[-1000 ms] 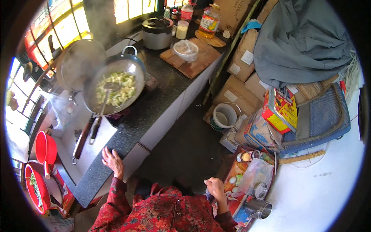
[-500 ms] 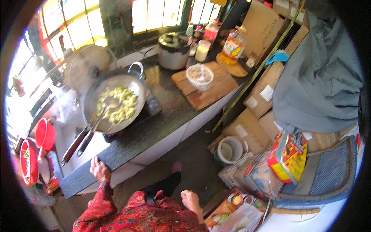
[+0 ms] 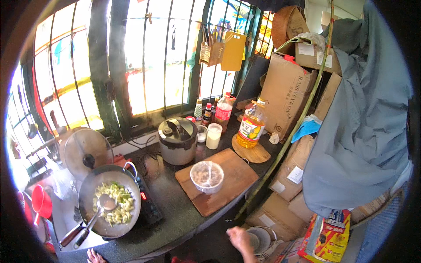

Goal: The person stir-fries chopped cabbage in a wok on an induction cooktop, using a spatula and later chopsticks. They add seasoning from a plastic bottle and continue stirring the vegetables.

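Observation:
At the lower left edge, my left hand [image 3: 95,256] lies on the counter's front edge, fingers stretched out, holding nothing; much of it is cut off. My right hand [image 3: 240,239] is raised at the bottom middle, its fingers curled in, and nothing shows in them. Behind it in the picture is a grey bucket [image 3: 262,240]. Chopped green-and-white vegetables [image 3: 121,210] lie in a wok [image 3: 131,184] on the lit cooktop [image 3: 144,202]. A metal spatula [image 3: 106,202] rests in the wok with nobody holding it, its handle beside the wok's handle [image 3: 70,235].
A bowl [image 3: 206,177] under clear film sits on a wooden board [image 3: 239,175]. Behind are a cooker [image 3: 177,142], an oil bottle [image 3: 251,128] and jars. A glass lid [image 3: 83,147] leans behind the wok. Cardboard boxes [image 3: 287,92] and a grey cloth [image 3: 346,140] fill the right.
My view has tilted up toward the barred window, so the counter and wok sit lower. My right hand has risen ahead of me; my left stays on the counter edge.

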`<state>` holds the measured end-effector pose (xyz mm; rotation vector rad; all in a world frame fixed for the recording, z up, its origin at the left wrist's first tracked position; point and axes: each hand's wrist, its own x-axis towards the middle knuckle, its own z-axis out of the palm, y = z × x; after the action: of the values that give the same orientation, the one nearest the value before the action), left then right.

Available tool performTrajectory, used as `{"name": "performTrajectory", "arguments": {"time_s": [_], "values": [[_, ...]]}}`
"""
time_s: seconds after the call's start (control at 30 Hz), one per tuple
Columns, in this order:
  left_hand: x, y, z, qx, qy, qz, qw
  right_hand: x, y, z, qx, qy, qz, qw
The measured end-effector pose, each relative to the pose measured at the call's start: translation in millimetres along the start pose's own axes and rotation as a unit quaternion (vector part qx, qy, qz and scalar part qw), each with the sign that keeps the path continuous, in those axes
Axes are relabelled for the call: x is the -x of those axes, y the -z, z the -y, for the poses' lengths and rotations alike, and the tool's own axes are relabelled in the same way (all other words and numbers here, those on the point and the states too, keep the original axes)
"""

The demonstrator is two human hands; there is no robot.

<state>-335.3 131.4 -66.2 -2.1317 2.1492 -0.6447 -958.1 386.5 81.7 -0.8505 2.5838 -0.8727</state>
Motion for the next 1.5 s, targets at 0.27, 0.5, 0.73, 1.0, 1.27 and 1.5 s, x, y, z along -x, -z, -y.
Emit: {"name": "performTrajectory", "arguments": {"time_s": [0.27, 0.5, 0.73, 1.0, 1.27, 1.5], "values": [[10.4, 25.7, -72.5, 0.160, 0.171, -0.156, 0.960, -241.2, 131.0, 186.4, -0.008, 0.441, -0.121, 0.889], [14.4, 70.4, -193.5, 0.231, 0.207, -0.005, 0.951, -400.9, 221.9, 299.6, 0.000, 0.508, -0.223, 0.832], [31.5, 118.3, -296.6, 0.258, 0.227, 0.096, 0.934, -536.3, 290.3, 382.4, -0.151, 0.471, -0.141, 0.857], [54.7, 144.1, -360.0, 0.289, 0.258, 0.176, 0.905, -598.8, 312.5, 494.9, -0.077, 0.395, -0.332, 0.853], [64.5, 144.8, -389.6, 0.318, 0.276, 0.243, 0.874, -645.9, 313.3, 540.3, -0.089, 0.418, -0.323, 0.845], [66.3, 130.8, -413.0, 0.352, 0.259, 0.284, 0.853, -620.0, 338.1, 543.4, -0.103, 0.459, -0.490, 0.734]]}}
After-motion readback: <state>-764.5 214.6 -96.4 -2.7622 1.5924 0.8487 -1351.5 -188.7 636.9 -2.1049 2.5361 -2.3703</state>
